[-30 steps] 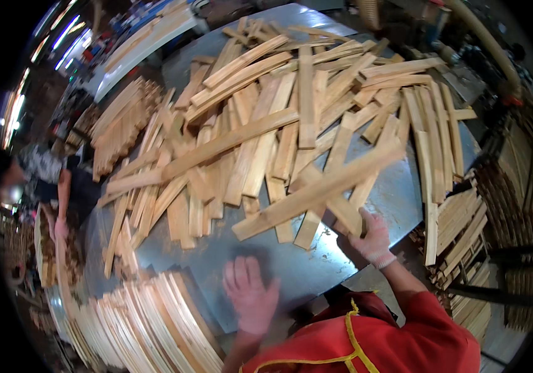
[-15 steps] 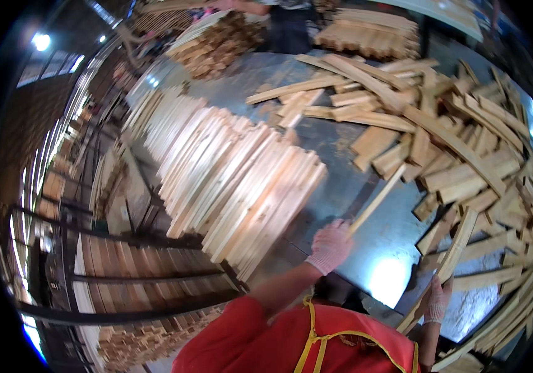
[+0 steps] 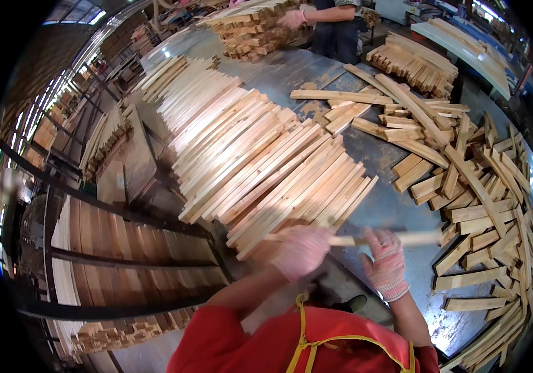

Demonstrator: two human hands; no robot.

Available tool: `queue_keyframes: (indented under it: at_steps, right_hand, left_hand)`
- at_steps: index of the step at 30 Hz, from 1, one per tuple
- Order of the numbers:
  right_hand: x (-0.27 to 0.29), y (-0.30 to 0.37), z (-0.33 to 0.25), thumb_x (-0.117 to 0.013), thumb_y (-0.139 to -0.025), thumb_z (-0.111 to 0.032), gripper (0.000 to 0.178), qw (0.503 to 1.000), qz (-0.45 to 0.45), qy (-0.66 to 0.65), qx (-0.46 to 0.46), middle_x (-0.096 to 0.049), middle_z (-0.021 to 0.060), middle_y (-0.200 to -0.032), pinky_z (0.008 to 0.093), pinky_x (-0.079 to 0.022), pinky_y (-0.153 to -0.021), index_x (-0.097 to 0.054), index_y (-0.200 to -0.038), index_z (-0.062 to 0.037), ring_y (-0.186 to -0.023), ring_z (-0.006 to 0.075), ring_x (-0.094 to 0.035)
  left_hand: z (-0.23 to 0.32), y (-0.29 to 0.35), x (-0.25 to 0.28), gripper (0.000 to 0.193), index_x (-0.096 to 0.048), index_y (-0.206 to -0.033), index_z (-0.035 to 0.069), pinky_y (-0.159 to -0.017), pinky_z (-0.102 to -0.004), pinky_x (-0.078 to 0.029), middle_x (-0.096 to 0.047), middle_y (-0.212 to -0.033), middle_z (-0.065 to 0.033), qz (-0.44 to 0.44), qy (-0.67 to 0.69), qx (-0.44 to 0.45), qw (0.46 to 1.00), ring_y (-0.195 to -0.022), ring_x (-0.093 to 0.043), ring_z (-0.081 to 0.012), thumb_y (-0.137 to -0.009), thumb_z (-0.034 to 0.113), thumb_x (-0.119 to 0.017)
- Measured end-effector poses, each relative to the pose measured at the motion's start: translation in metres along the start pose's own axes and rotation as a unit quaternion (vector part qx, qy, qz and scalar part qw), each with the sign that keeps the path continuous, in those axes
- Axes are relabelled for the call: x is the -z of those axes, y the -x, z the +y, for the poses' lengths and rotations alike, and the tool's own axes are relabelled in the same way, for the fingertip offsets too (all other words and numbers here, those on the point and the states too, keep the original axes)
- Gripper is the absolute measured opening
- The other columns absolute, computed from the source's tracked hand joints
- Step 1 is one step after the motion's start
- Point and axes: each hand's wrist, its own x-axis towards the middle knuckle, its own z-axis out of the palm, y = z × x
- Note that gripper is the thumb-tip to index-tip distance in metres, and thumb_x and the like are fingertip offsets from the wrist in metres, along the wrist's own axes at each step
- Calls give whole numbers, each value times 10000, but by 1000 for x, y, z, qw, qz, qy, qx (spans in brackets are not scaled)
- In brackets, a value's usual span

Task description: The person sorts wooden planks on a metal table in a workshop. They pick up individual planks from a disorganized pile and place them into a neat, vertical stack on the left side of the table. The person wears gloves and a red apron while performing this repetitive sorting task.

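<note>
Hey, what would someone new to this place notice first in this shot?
Probably the long row of pale wooden strips, laid side by side left of centre. Next, likely the jumbled heap of wood pieces on the metal table at right. Below the middle, the left hand grips a blurred single strip, with the right hand at it.

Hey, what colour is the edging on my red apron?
The edging is yellow, seen best in the head view.

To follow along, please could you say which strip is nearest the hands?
The blurred wooden strip spanning left hand and right hand; no other reaches both.
</note>
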Motion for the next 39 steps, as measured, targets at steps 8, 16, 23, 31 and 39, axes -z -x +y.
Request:
queue_keyframes:
  at_steps: [8, 16, 23, 31, 39]
  right_hand:
    - [-24, 56, 32, -779, -865, -276, 648, 973, -35, -137, -180, -675, 203, -1293, 491, -508, -1074, -578, -1452, -91, -1238, 407, -618]
    - [-4, 133, 94, -717, -923, -359, 556, 891, -85, -246, -372, -682, 200, -1301, 475, -504, -1073, -624, -1421, -130, -1237, 382, -637]
    - [43, 317, 322, -802, -829, -360, 729, 541, 354, 33, -762, -614, 222, -1435, 480, -501, -1080, -582, -1454, -57, -1303, 397, -602]
    - [104, 512, 300, -863, -751, -430, 997, 403, 212, 108, -884, -527, 198, -1544, 437, -448, -1141, -432, -1557, -31, -1441, 364, -504]
    - [-6, 549, 231, -806, -839, -199, 642, 447, 437, -200, -754, -749, 167, -1189, 392, -587, -898, -572, -1406, -13, -996, 297, -737]
  left_hand:
    - [-137, -26, -109, 323, -705, -965, 79, -490, -352, -439, -584, -646, -38, 308, -633, 154, 693, -573, -593, -168, -1057, 318, -508]
    - [-97, -27, -81, 795, -361, -1595, -20, -1168, -548, -399, -477, -1565, -257, 286, 34, 181, 940, -1420, -485, -423, -947, 302, -689]
    - [53, -26, -57, 624, -636, -1359, -58, -1139, -498, -484, -651, -1364, -289, 342, -67, -206, 914, -1243, -634, -438, -919, 360, -781]
    - [160, -50, -105, 612, -713, -1287, 43, -1083, -586, -456, -690, -1267, -286, 105, -22, -181, 978, -1151, -635, -521, -949, 551, -666]
    - [310, -58, -7, 713, -491, -1494, 54, -1047, -530, -475, -592, -1368, -200, -40, 126, -333, 934, -1249, -583, -426, -874, 303, -741]
